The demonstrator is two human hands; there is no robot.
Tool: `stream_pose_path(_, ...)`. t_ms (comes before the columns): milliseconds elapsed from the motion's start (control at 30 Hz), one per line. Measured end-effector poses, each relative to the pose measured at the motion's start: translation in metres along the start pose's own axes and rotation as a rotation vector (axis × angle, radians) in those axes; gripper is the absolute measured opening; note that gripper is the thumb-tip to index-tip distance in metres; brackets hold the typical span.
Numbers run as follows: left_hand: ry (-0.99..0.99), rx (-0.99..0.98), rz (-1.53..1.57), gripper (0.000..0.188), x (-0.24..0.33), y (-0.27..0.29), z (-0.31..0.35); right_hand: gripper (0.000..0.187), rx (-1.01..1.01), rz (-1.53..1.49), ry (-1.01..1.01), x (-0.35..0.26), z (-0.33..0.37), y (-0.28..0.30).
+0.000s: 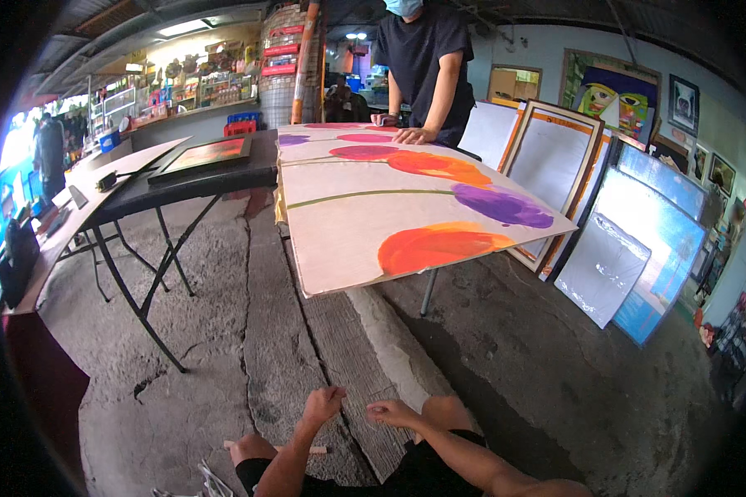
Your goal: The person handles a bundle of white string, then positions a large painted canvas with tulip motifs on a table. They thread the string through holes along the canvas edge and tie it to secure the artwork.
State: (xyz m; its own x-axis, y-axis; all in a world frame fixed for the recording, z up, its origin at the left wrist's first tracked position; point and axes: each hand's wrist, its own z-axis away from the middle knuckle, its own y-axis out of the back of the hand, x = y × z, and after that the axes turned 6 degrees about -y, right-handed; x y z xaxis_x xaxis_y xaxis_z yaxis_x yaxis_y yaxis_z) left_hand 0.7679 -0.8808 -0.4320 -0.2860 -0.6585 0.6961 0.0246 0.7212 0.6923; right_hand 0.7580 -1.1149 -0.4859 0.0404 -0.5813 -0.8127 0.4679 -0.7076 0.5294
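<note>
My left hand [324, 406] is closed, held in front of my knees above the concrete floor. Just to its right is my right hand [392, 413], its fingers curled in a pinch, with a small gap between the two hands. Whatever either hand may hold is too small to make out. A thin pale wooden strip [317, 450] shows beside my left forearm, near my lap. Beyond my hands, a large canvas painting [348, 240] of orange, purple and pink flowers lies flat, its near corner jutting out toward me.
A person in a dark shirt [423, 66] leans over the canvas's far end, hands on it. A black folding table [215, 178] holds a framed picture [207, 155] on the left. Frames [547, 157] and wrapped canvases [605, 265] lean at right. Pale thin pieces [211, 482] lie at lower left.
</note>
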Motion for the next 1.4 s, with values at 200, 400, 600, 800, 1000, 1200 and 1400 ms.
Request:
stream_pose_path(200, 0.022, -0.261, -0.222, 0.028, -0.01, 0.001, 0.024, 0.045, -0.065, 0.188, -0.02, -0.028, 0.01, -0.013)
stream_pose_path(400, -0.043, -0.422, -0.215, 0.027, 0.002, -0.006, 0.015, 0.043, -0.068, 0.211, 0.045, -0.01, -0.001, -0.026)
stream_pose_path(600, -0.135, -0.402, -0.19, 0.025, -0.024, -0.015, 0.019, 0.035, -0.088, 0.151, 0.04, -0.043, 0.003, -0.023)
stream_pose_path(800, -0.174, -0.4, -0.069, 0.024, 0.005, -0.006, 0.015, 0.027, 0.034, 0.098, 0.17, -0.042, 0.013, -0.018)
stream_pose_path(1000, -0.193, -0.321, 0.016, 0.019, 0.014, 0.002, 0.016, 0.028, 0.072, 0.093, 0.144, -0.041, 0.011, -0.017)
stream_pose_path(1200, -0.218, -0.276, 0.031, 0.02, 0.007, 0.0, 0.014, 0.03, 0.035, 0.1, 0.066, -0.045, 0.009, -0.016)
stream_pose_path(1400, -0.209, -0.234, 0.061, 0.026, 0.001, -0.003, 0.007, 0.028, 0.073, 0.087, 0.139, -0.034, 0.002, -0.016)
